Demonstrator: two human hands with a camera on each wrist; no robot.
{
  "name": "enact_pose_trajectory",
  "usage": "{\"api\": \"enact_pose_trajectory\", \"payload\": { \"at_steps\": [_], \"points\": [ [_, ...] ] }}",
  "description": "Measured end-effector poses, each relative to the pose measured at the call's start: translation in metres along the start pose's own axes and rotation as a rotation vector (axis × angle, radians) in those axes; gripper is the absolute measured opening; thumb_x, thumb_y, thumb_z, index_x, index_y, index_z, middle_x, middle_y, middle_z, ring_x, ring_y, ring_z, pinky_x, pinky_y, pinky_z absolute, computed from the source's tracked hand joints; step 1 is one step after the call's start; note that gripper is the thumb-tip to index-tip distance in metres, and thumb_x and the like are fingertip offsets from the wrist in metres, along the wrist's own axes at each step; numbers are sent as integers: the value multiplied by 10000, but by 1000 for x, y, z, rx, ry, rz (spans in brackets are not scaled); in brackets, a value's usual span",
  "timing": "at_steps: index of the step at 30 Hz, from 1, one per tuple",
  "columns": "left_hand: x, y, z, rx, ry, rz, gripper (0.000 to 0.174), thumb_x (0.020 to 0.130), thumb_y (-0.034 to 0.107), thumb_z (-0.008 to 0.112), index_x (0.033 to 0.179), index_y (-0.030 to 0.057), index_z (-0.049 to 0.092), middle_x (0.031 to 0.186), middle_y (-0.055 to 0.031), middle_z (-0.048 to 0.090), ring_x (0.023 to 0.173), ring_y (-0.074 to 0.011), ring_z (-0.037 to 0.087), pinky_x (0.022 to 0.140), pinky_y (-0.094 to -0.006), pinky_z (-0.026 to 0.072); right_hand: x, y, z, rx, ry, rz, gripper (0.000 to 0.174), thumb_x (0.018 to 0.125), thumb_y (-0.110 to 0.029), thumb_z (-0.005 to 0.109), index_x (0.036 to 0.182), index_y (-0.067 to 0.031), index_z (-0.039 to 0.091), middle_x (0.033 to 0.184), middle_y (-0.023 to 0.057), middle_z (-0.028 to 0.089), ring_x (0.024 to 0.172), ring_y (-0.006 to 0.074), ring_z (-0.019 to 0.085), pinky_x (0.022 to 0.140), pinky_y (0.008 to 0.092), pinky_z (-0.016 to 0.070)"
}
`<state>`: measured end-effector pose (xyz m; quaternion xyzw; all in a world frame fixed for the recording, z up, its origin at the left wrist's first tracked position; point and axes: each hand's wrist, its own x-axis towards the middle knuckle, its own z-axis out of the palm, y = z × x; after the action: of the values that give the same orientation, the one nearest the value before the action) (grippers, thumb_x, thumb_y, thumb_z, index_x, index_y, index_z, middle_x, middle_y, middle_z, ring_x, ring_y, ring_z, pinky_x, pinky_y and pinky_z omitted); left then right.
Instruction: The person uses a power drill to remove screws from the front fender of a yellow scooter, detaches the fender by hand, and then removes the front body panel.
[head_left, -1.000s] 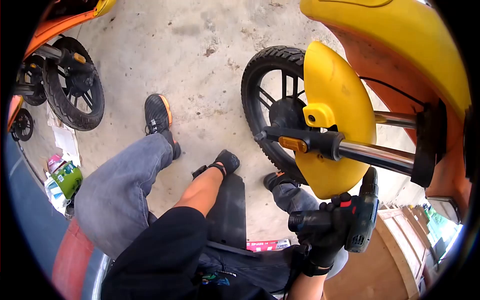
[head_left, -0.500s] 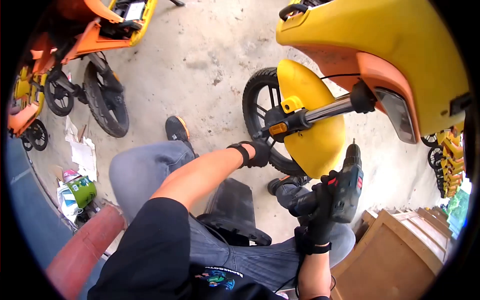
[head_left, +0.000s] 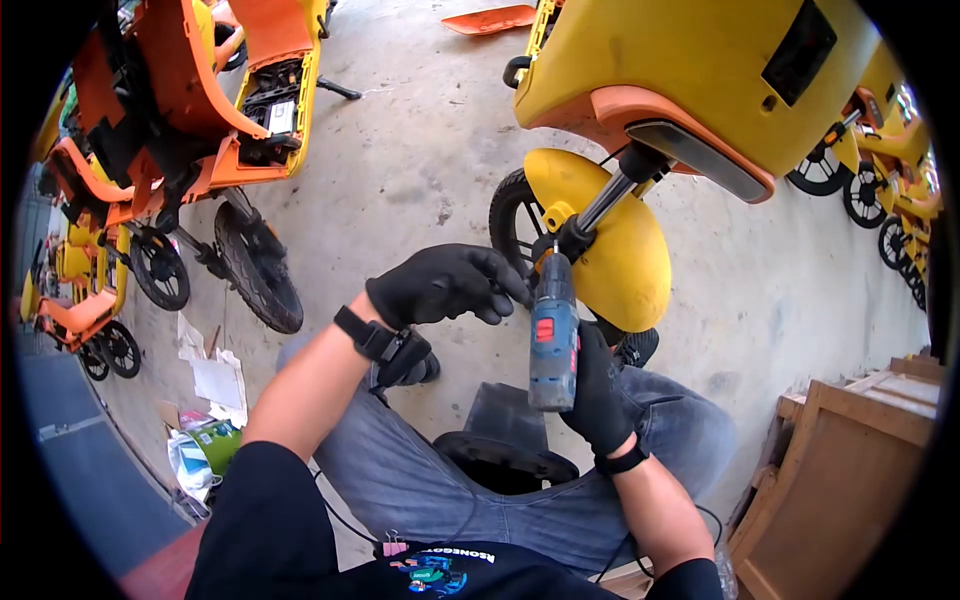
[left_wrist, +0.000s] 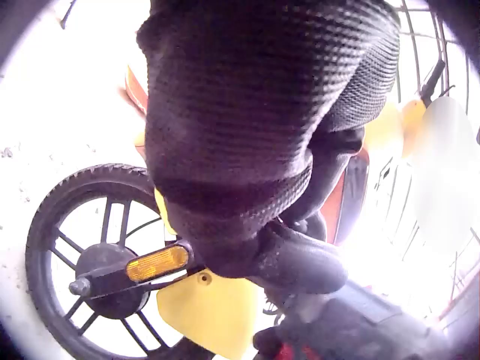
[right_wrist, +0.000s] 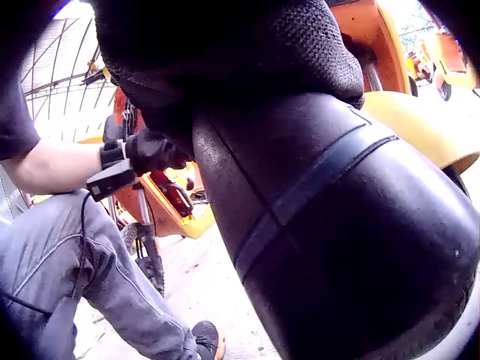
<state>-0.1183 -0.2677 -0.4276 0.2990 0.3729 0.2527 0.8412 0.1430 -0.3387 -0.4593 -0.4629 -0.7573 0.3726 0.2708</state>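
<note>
My gloved right hand [head_left: 598,395] grips the handle of a dark blue cordless drill [head_left: 553,350] with a red switch on top. The drill's nose points forward, toward the front fork [head_left: 605,205] of a yellow scooter. My gloved left hand [head_left: 445,285] hovers left of the drill, its loosely bent fingers close beside the chuck. In the left wrist view the thumb [left_wrist: 304,266] overlaps the drill's nose. Behind stand the black spoked wheel [left_wrist: 45,232], an amber reflector [left_wrist: 157,262] and the yellow fender [head_left: 630,265]. The drill's dark battery base [right_wrist: 337,225] fills the right wrist view.
A partly stripped orange scooter [head_left: 200,110] stands at the left. More yellow scooters [head_left: 900,200] line the right. Wooden crates [head_left: 840,460] stand at lower right, and a green bag [head_left: 215,447] lies at lower left. An orange panel [head_left: 490,20] lies on the concrete floor.
My left hand has risen from low by the floor, past the wheel, to beside the drill. My right hand has brought the drill leftward and turned its nose forward. The head view has shifted.
</note>
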Motion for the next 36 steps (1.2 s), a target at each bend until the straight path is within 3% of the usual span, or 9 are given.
{"api": "enact_pose_trajectory", "payload": {
  "at_steps": [3, 6, 9, 15, 19, 23, 27, 29, 36],
  "points": [
    [-5, -9, -1, -127, 3, 213, 250, 911, 131, 482, 1046, -30, 618, 959, -109, 661, 768, -151, 629, 702, -273, 507, 6, 1, 9, -25, -16, 16, 611, 708, -127, 746, 1220, 38, 457, 1111, 255, 539, 1032, 421, 527, 880, 439, 450],
    [-1, -16, 3, 25, 352, 61, 473, 995, 451, 420, 977, 26, 627, 830, -44, 614, 691, -117, 584, 628, -260, 480, 9, 15, 33, 82, -12, 90, 563, 720, -109, 733, 1196, 36, 468, 1070, 253, 557, 1004, 416, 528, 868, 439, 446],
    [-3, -42, -10, 146, 307, -74, 544, 927, 529, 507, 1182, 50, 548, 929, -69, 605, 752, -154, 593, 664, -292, 512, 21, 6, 33, 36, -15, 109, 526, 717, -114, 729, 1162, 31, 489, 1010, 238, 568, 944, 399, 525, 811, 452, 442],
    [2, -47, -2, 140, 91, -89, 548, 890, 463, 601, 1201, 17, 532, 964, -64, 614, 820, -111, 597, 693, -266, 514, 53, -12, 36, -100, -159, 306, 413, 679, -115, 736, 1023, 0, 537, 938, 189, 574, 882, 358, 543, 749, 419, 434],
    [1, -45, -8, 273, 224, 37, 519, 846, 364, 670, 1177, -17, 547, 980, -77, 627, 821, -106, 597, 707, -257, 507, 60, -4, 49, -180, -56, -52, 353, 708, -123, 722, 981, 8, 541, 872, 184, 572, 804, 336, 560, 710, 412, 442],
    [3, -43, -15, 308, 239, 53, 541, 822, 314, 690, 1212, -29, 538, 1031, -107, 635, 876, -125, 603, 761, -271, 507, 61, -2, 52, -33, -186, 187, 427, 703, -125, 728, 1054, 11, 526, 941, 194, 559, 897, 343, 545, 756, 417, 436],
    [8, -57, -23, 277, 272, 58, 528, 792, 304, 689, 1183, -26, 558, 987, -112, 644, 844, -131, 615, 745, -269, 505, 60, -3, 56, -30, -110, 141, 426, 737, -162, 707, 1097, 3, 550, 1075, 227, 507, 964, 405, 480, 820, 477, 397],
    [5, -53, -26, 288, 237, -2, 583, 833, 292, 701, 1277, -31, 505, 1127, -84, 608, 981, -121, 567, 867, -281, 468, 57, 4, 58, -217, -197, -18, 480, 741, -164, 706, 1145, 11, 515, 1091, 231, 493, 976, 412, 475, 844, 484, 395],
    [7, -55, -32, 262, 224, 19, 570, 825, 269, 702, 1272, -28, 510, 1112, -84, 611, 959, -125, 571, 854, -281, 475, 55, 10, 63, -138, -188, 34, 587, 751, -148, 700, 1239, 33, 425, 1142, 250, 470, 1015, 422, 469, 855, 471, 411]
  ]
}}
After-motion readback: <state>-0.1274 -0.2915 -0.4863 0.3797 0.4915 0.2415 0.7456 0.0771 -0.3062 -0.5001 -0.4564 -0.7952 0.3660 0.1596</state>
